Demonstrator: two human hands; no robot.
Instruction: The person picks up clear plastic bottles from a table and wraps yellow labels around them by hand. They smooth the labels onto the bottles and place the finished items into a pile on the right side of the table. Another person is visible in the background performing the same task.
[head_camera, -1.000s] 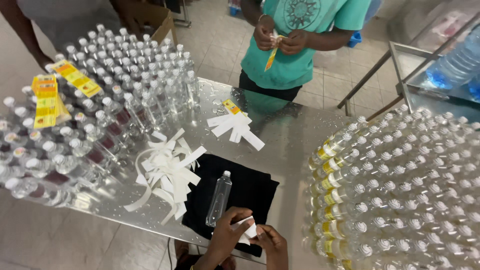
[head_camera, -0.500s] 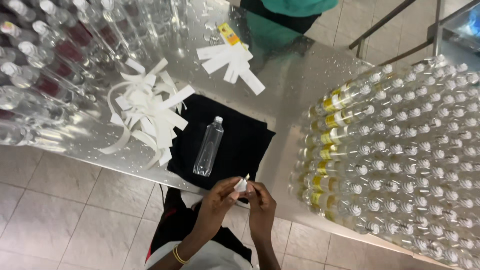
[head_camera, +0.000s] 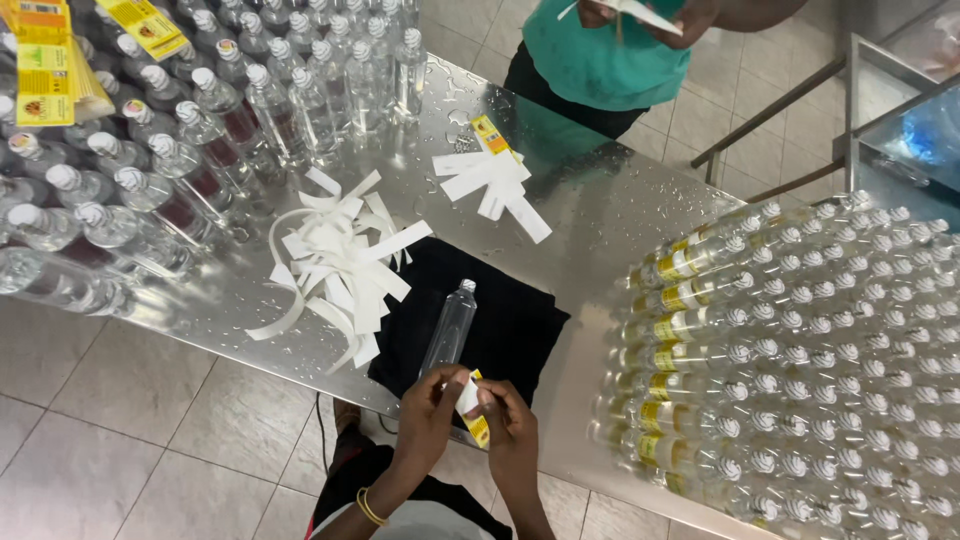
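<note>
Both hands meet at the near desk edge, pinching one small yellow-and-white sticker label (head_camera: 474, 408) between them. Left hand (head_camera: 430, 408) has fingers curled, thumb and fingertips closed on the label's upper white end. Right hand (head_camera: 511, 425) grips the lower yellow part, fingers closed around it. Label is held just above the desk rim, partly peeled from its white backing, tilted.

Just beyond the hands, a clear plastic bottle with a white cap (head_camera: 450, 328) lies on its side on a folded black cloth (head_camera: 520, 320), cap pointing away; its base is just beside the left fingers, cannot tell if touching. Cloth sits on the shiny wet steel desk (head_camera: 590, 210).

Left of the cloth: loose heap of white paper backing strips (head_camera: 335, 265). Farther back, a smaller fan of white strips with one yellow label (head_camera: 495, 180).

Right side: big stack of clear capped bottles lying on their sides (head_camera: 800, 360), the nearer rows carrying yellow labels. Far left: crowd of upright clear bottles (head_camera: 200, 110), with sheets of yellow labels (head_camera: 45, 70) resting on their caps.

Across the desk stands another person in a teal shirt (head_camera: 600, 60), hands holding a paper strip (head_camera: 640, 12) at the top edge.
</note>
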